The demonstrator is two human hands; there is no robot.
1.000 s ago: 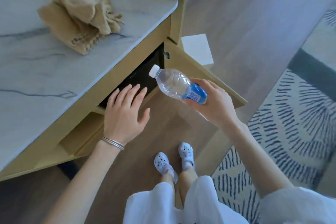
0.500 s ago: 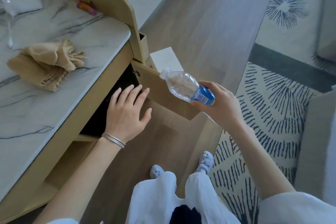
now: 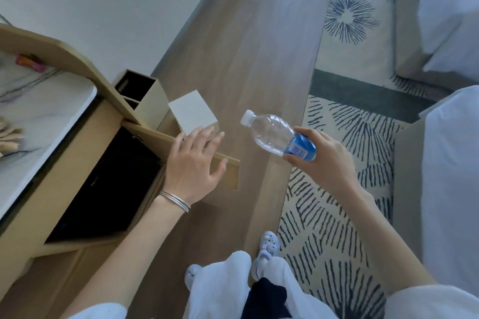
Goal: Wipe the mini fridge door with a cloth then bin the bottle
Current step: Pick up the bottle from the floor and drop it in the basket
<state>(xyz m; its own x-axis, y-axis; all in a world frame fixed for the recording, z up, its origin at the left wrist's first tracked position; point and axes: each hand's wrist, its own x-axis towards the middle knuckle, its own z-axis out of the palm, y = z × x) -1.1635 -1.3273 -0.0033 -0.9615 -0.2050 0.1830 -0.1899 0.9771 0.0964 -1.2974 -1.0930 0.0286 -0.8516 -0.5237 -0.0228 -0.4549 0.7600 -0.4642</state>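
Clear plastic water bottle (image 3: 277, 136), tilted cap-left, sits clasped at its blue label in the right hand (image 3: 324, 160). Left hand (image 3: 193, 163), fingers spread and holding nothing, presses the open cabinet door (image 3: 228, 167). Binning seems underway; next, reach the two-compartment bin (image 3: 141, 97). Since earlier, the view has swung toward it, leaving the cloth (image 3: 9, 134) at the frame's edge.

Patterned rug (image 3: 344, 189) on wood floor (image 3: 246, 46), white box (image 3: 193, 111), marble countertop (image 3: 39, 116), white bedding (image 3: 451, 8)
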